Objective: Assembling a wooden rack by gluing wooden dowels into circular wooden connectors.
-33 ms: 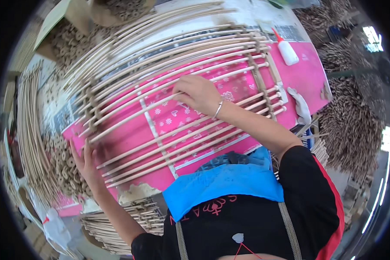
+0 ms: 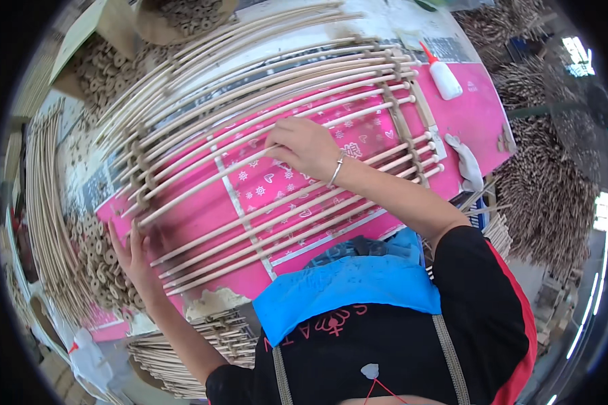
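My right hand is closed in a pinch on a thin pale wooden rod above a pink patterned sheet. The rod slants down to the left, and its far-left end is beside my left hand. That hand's fingers are stretched and apart, their tips close to the rod's end; whether they touch it is hard to see. Several similar rods lie side by side nearer to me, and more lie beyond. They rest across a notched wooden strip on the left and another on the right.
A white bottle with a red nozzle lies at the right, near a crumpled white cloth. Small wooden rings are heaped beside my left hand. Rod bundles lie at far left, and a large stack stands at right.
The view has shifted very slightly. Both hands and the rod keep their places.
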Action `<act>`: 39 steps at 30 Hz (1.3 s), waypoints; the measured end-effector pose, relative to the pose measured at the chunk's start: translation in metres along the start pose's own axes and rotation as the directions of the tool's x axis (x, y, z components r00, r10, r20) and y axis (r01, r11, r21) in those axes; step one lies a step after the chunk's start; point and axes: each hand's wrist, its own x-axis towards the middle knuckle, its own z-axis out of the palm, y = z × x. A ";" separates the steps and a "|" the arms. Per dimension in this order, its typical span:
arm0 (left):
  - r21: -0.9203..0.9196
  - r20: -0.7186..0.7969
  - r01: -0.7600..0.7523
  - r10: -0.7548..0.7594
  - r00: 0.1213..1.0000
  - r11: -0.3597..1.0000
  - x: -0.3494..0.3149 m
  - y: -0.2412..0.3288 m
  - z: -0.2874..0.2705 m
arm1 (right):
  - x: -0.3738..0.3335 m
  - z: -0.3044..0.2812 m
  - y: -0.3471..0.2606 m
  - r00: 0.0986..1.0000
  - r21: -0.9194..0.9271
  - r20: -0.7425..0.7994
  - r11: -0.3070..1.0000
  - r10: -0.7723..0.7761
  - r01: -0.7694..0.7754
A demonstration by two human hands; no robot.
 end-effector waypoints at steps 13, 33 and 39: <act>0.025 0.006 0.005 -0.005 1.000 1.000 0.006 0.000 0.030 | 0.004 -0.004 0.013 1.000 0.009 0.016 1.000 -0.027 0.027; 0.794 0.248 -0.433 0.424 0.871 0.425 0.005 0.015 0.021 | 0.002 -0.008 0.006 0.998 -0.054 0.019 0.997 -0.059 0.060; 0.816 0.279 -0.449 0.432 0.857 0.364 0.007 0.012 0.024 | 0.002 -0.007 0.003 0.997 -0.125 0.019 0.989 -0.079 0.081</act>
